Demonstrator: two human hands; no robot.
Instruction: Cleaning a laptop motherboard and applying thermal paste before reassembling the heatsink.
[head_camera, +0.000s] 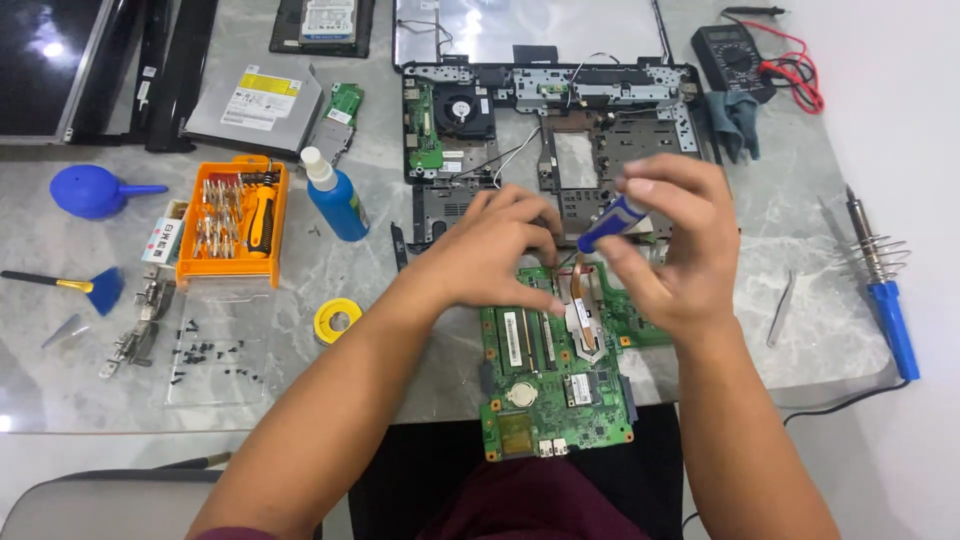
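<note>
Two bare forearms reach forward from below, left hand (490, 250) palm down with fingers curled, right hand (668, 250) raised slightly, fingers pinched together, hands close but apart.

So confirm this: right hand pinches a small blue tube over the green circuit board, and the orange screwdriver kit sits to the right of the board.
Not quite. In the head view the orange screwdriver kit sits left of the green circuit board, not right. The right hand does pinch the small blue tube above it.

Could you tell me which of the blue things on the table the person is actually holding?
The small blue tube, pinched in the right hand over the green circuit board. The blue bottle, blue air blower and blue-handled soldering iron lie untouched.
</note>
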